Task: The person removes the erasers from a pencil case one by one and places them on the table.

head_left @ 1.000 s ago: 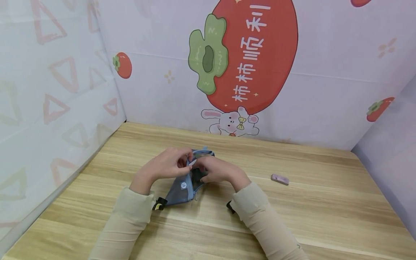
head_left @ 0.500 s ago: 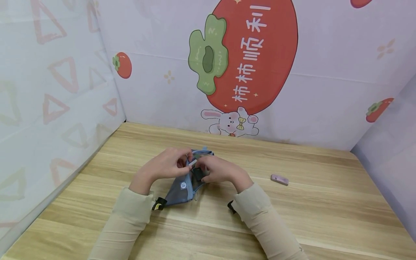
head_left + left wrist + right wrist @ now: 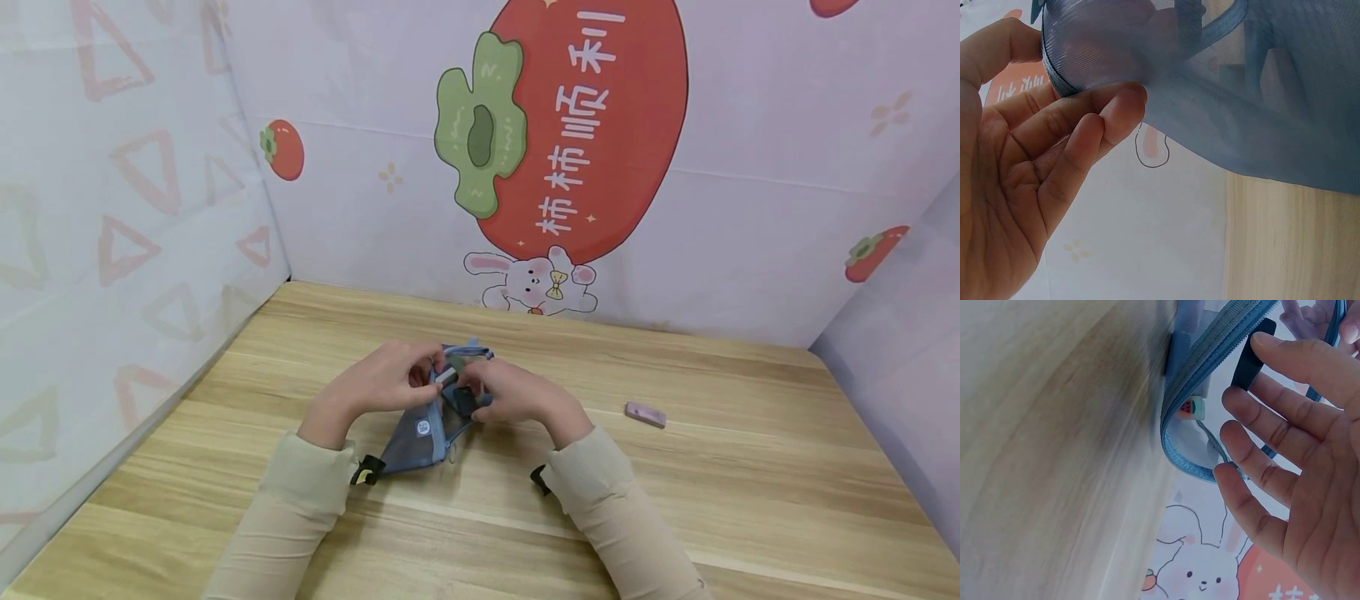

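Observation:
A blue mesh zip pouch (image 3: 412, 446) lies with its mouth open on the table in the head view. My left hand (image 3: 393, 379) pinches its zippered edge between thumb and fingers, as the left wrist view shows the mesh (image 3: 1210, 119) stretched from that hand. At the pouch's mouth, my right hand (image 3: 517, 396) pinches a small flat dark piece (image 3: 1254, 356) between thumb and index finger; its kind cannot be told. Inside the pouch, a small item with a watermelon print (image 3: 1192, 407) shows in the right wrist view. A small pale piece (image 3: 447, 377) appears near the left fingertips.
To the right on the wooden table (image 3: 750, 483) lies a small pinkish-purple block (image 3: 645, 414). Printed cloth walls (image 3: 360, 225) enclose the table at the back and both sides. Dark wrist straps (image 3: 369, 471) hang below the sleeves.
My right hand has shifted slightly right, and more of the dark piece shows at the pouch's mouth. The left hand stays in place on the pouch edge.

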A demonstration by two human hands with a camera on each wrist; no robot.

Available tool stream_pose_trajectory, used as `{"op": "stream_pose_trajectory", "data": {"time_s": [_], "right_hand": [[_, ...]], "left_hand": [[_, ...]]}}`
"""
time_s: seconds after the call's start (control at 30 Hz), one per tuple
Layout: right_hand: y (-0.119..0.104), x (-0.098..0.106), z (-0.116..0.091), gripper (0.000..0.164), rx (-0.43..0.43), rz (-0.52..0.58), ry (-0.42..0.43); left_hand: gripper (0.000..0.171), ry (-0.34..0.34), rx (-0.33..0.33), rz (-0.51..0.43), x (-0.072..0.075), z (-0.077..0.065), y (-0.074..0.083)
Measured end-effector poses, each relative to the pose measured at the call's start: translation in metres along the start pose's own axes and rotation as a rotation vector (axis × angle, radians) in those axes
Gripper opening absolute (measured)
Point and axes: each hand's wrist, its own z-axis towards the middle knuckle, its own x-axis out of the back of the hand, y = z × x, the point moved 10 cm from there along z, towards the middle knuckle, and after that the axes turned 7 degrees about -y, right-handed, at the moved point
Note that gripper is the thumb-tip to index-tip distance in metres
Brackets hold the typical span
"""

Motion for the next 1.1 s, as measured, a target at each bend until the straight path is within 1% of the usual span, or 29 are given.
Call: {"op": "stream_pose_trajectory", "data": {"time_s": [0.27,0.5,0.8,1.1], "right_hand": [[0.006,0.0,-0.007,0.04,-0.022,0.044,0.001],[0.008,0.004,-0.011,0.04,-0.01,0.061,0.006],[0.012,0.006,-0.016,0.035,-0.042,0.05,0.002],[0.016,0.008,-0.023,0.035,-0.072,0.007,0.011]], "left_hand": [[0.013,-0.004,0.004,-0.012,0.0,0.0,0.001],[0.014,-0.014,-0.009,-0.023,0.001,0.0,0.005],[0.013,-0.016,-0.001,-0.02,0.0,0.001,0.004],[0.013,-0.018,-0.008,-0.021,0.0,0.001,0.004]]}}
